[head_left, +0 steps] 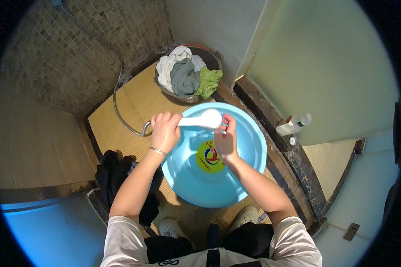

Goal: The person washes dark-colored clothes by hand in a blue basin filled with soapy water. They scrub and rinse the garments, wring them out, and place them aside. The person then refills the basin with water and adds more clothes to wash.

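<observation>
My left hand is wrapped around the handle of a white hand shower head, held level above a large light-blue plastic basin. From the handle's end a metal shower hose trails over the floor and up the wall. My right hand is beside the head of the shower, fingers slightly bent and apart. Whether its fingertips touch the head is hard to tell. A round yellow-green sticker with writing shows on the basin's bottom, partly covered by my right hand.
Beyond the basin stands a dark bucket heaped with white, grey and green clothes. Dark clothing lies at the left. A bottle and a white cap are on the dark stone sill by the frosted glass.
</observation>
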`<state>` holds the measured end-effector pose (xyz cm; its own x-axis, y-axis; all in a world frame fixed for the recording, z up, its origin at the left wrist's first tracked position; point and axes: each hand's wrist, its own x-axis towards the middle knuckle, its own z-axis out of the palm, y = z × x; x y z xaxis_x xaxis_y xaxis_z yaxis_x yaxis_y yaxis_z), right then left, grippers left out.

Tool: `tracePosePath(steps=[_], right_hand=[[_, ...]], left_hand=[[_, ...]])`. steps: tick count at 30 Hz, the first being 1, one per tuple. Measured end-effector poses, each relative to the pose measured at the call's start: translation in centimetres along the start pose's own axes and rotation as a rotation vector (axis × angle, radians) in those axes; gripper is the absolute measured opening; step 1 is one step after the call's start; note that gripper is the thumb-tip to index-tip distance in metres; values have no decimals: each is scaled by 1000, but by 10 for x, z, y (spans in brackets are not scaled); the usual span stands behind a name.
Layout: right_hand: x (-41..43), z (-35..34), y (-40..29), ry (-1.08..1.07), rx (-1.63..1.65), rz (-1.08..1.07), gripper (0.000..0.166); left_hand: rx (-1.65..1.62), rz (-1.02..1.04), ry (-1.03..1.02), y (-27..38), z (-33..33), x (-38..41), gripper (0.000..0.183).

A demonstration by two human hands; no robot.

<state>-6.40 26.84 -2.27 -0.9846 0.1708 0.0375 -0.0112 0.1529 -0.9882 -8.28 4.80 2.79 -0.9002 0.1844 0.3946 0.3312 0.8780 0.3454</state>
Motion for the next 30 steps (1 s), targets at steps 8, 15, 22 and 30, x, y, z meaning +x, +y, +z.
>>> tracePosePath(steps=[8, 15, 22, 30], right_hand=[[-15, -54, -6, -328, 541, 655, 43], [-26, -60, -34, -468, 329, 520, 40], [-29, -48, -30, -390, 58, 375, 37], [-38, -45, -53, -479, -16, 189, 72]], left_hand=[[-187, -4, -102, 24, -7, -34, 30], [-87, 85, -109, 22, -26, -47, 31], [28, -1, 47, 18, -40, -53, 33], [-60, 36, -24, 26, -43, -52, 31]])
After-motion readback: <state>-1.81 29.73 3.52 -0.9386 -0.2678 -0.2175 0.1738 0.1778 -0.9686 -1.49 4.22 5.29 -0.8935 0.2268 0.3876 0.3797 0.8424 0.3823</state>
